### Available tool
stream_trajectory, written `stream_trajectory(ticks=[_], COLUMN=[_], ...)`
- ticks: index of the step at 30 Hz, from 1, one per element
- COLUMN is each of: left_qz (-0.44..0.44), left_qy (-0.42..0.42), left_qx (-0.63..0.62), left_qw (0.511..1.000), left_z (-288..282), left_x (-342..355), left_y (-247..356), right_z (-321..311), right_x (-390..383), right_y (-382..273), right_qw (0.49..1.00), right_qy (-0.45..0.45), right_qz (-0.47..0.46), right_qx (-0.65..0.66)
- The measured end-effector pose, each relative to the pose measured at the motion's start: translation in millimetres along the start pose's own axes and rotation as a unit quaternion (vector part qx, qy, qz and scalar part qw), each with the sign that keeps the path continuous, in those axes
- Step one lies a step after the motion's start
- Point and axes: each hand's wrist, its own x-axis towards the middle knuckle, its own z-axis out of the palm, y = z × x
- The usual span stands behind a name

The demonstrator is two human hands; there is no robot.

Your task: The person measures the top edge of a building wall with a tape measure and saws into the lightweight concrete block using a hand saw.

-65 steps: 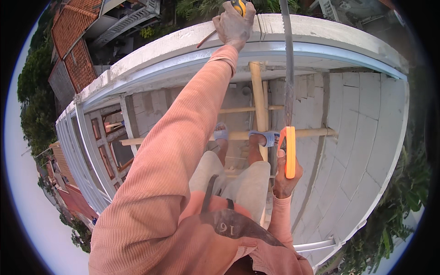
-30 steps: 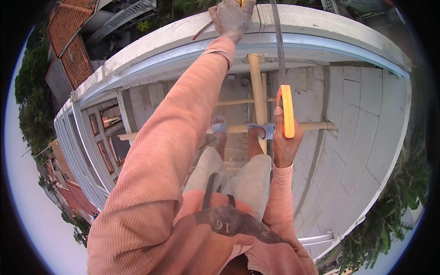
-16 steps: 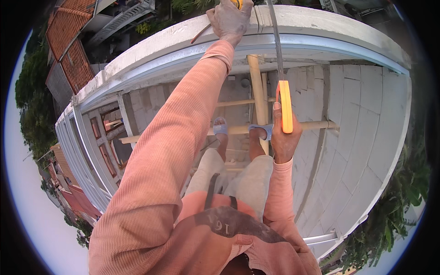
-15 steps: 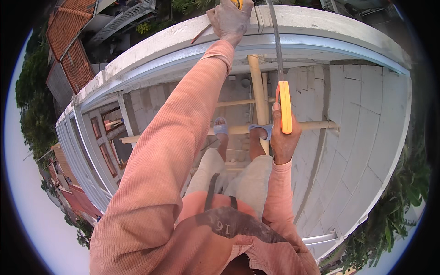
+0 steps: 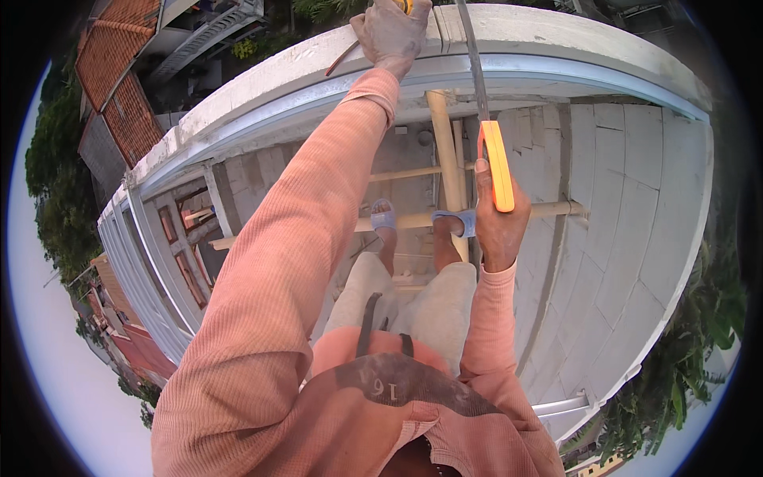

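Observation:
My left hand (image 5: 392, 32) reaches far up to the white concrete ledge (image 5: 556, 36) at the top of the view and grips a small yellow-tipped object there, mostly hidden. My right hand (image 5: 499, 226) holds a hand saw by its orange handle (image 5: 499, 165). The saw's grey blade (image 5: 470, 56) runs upward and crosses the ledge beside my left hand. My feet in blue sandals (image 5: 383, 219) stand on a horizontal bamboo pole (image 5: 548, 210) of a scaffold.
A vertical bamboo pole (image 5: 442, 151) rises beside the grey block wall (image 5: 628, 215). Window frames (image 5: 191, 230) lie below on the left. Red tiled roofs (image 5: 111, 71) and trees (image 5: 56, 175) sit far below; foliage (image 5: 683, 358) fills the lower right.
My right hand with the saw has risen and shifted slightly toward the ledge; the blade now reaches across it. My left hand stays on the ledge.

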Motion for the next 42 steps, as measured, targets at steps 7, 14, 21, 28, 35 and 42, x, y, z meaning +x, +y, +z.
stream_trajectory(ticks=[7,14,21,28,35,42], left_qz=[-0.015,0.043,0.005,0.025,0.002,0.025], left_qy=[-0.006,0.003,0.009,0.014,-0.012,0.024], left_qx=[0.026,0.018,0.008,0.016,0.032,0.017], left_qw=[1.0,0.999,1.0,0.999,0.999,0.999], left_z=[-10,3,-11,-9,-2,-4], left_x=[1,-3,8,1,0,2], left_y=[-3,-2,-11,-4,-6,-8], right_z=[-38,-7,-24,-26,-12,-47], right_x=[-114,-7,-80,-52,-41,-99], right_y=[44,0,39,35,32,36], right_qw=[0.998,0.999,0.999,0.999,0.999,0.998], right_qy=[0.008,-0.007,-0.006,-0.016,0.003,-0.016], right_qz=[-0.022,-0.008,0.001,-0.037,-0.034,0.017], right_qx=[-0.057,-0.031,-0.037,-0.032,-0.02,-0.061])
